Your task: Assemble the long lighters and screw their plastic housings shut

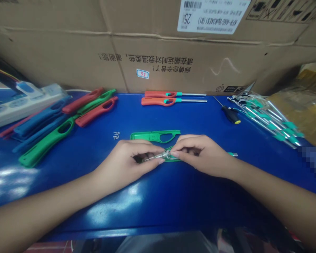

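Observation:
My left hand (137, 158) is closed around a slim, clear-looking lighter part (155, 156), mostly hidden by the fingers. At that part's right end, my right hand (200, 153) pinches a thin white wire (169, 153). Below both hands lies a green lighter shell half (171, 160), largely covered by them. Just beyond sits another green shell half (155, 136) with a finger loop. A small spring-like metal end (235, 154) with a bit of teal shows past my right hand. Several small screws (116, 135) lie to the left of the shell.
Red, green and blue shell halves (48, 140) pile up at left beside a white power strip (26, 102). Two orange lighters (158, 101) lie at the back, before a cardboard box (81, 59). A screwdriver (231, 115) and teal-and-metal lighter rods (271, 119) lie at right.

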A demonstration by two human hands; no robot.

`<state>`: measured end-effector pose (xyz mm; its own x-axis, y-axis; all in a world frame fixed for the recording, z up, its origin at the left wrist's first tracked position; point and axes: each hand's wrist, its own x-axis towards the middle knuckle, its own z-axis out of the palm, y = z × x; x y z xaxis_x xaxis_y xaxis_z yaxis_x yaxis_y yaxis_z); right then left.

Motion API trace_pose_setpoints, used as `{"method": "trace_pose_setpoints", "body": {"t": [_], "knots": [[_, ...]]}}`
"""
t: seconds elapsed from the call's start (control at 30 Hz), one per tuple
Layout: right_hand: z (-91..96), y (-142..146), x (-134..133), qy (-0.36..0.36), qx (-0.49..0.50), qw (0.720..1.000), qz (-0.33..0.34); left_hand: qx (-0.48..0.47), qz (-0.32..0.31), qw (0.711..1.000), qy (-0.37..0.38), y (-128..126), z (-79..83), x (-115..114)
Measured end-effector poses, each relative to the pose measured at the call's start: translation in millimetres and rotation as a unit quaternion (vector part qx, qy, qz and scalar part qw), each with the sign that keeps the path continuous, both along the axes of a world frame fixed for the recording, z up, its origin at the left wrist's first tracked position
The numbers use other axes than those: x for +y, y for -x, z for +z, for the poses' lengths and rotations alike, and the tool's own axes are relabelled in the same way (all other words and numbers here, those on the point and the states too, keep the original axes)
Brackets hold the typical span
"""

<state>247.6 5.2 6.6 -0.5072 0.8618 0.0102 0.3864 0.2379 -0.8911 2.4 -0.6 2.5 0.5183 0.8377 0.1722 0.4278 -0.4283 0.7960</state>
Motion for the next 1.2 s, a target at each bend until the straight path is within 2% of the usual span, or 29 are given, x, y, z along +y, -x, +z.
{"method": "trace_pose_setpoints", "body": {"t": [0.37, 1.2], "knots": [[-4.6, -0.3, -1.8, -0.047, 0.001, 0.999, 0.011, -0.016, -0.01, 1.0, 0.012, -2.9, -0.3, -1.9], [-4.3, 1.5, -1.2, -0.054, 0.015, 0.998, 0.024, -0.048, -0.001, 0.999, -0.012, -6.6, -1.8, -6.4]]}}
